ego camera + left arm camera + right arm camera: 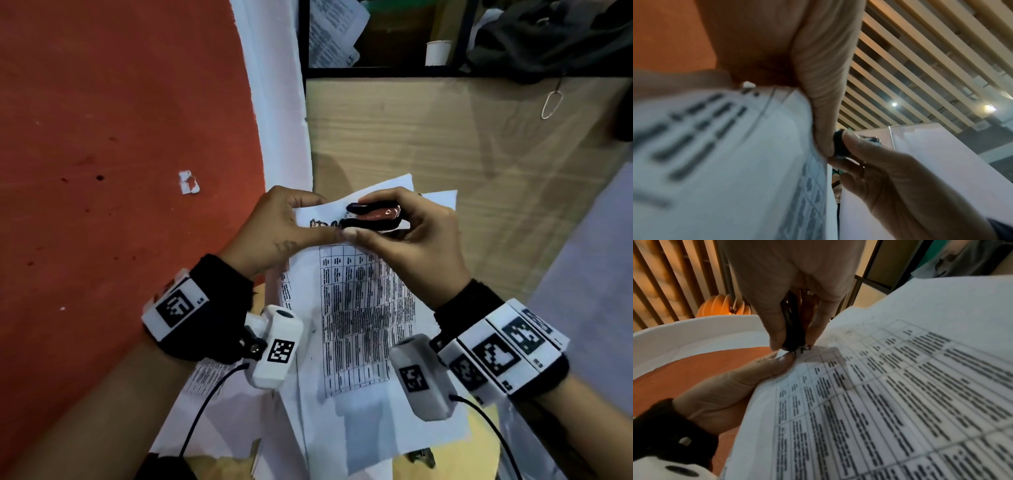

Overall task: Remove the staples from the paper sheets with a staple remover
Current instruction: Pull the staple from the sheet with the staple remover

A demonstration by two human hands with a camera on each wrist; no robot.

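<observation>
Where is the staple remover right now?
Head view, centre: the staple remover is gripped in the right hand at the top corner of the paper sheets, beside the left hand.

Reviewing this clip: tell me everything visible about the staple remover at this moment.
The staple remover is small, with two black, plastic-looking curved grips and a reddish, shiny piece between them. The right hand pinches it, thumb on the near grip and fingers over the far one. It lies sideways at the top corner of the paper sheets, which the left hand holds. The right wrist view shows its tip at that corner; no staple can be made out.
</observation>
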